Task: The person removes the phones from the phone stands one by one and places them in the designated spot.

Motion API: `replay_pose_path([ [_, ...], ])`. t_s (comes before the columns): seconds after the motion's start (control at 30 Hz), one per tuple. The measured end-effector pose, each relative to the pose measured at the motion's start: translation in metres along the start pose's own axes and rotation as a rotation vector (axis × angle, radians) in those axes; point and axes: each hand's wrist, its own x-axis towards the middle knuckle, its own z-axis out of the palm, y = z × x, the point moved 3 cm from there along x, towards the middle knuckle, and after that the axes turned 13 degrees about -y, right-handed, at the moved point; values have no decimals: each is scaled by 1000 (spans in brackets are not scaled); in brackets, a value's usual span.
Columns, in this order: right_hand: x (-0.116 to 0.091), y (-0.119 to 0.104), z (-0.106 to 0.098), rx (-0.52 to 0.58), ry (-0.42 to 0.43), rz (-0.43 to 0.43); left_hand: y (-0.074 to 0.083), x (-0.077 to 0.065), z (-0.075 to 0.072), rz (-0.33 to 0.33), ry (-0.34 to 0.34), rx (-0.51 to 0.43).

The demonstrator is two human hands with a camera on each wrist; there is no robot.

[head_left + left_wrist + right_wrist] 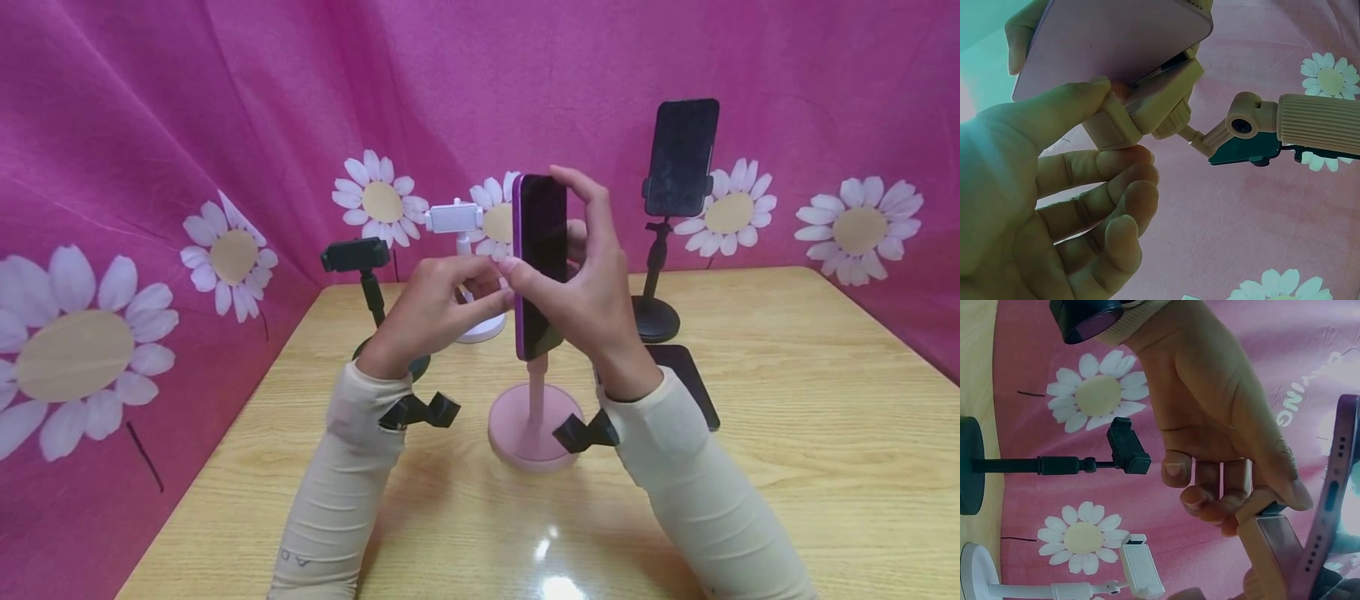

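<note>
A purple-edged smartphone (543, 258) stands upright, tilted slightly, in front of the pink phone stand (536, 433). My right hand (596, 279) grips the phone, with its thumb across the near edge and a finger at the top corner. At the phone's left side, my left hand (442, 300) pinches the end grip of the stand's clamp (1109, 128) between thumb and index finger. The left hand's other fingers curl loosely below the clamp. The phone's back (1116, 44) leans close over the clamp in the left wrist view. A jointed arm links clamp and ribbed pole (1319, 122).
A black stand (356, 255) and a white stand (454, 218) are at the back left. Back right, another black stand (656, 321) carries a phone (684, 158). A dark flat device (686, 383) lies beside the right forearm. Pink flowered cloth (600, 75) surrounds the wooden table (810, 467).
</note>
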Motion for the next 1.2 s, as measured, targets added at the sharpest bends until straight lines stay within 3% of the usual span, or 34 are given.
replay_pose_path([
  [0.33,-1,-16,-16,55,77,-163,0,1,-1,9,2,-6],
  [0.43,-3,-21,-28,57,132,-160,0,2,-1,15,5,-8],
  [0.6,-10,-21,-50,-35,191,-26,-1,1,-1,15,4,-19],
  [0.8,-19,2,-89,-334,162,215,-1,0,-1,8,5,-31],
  [1.2,-48,61,-155,-785,-123,557,-3,0,1,-8,-7,-54],
])
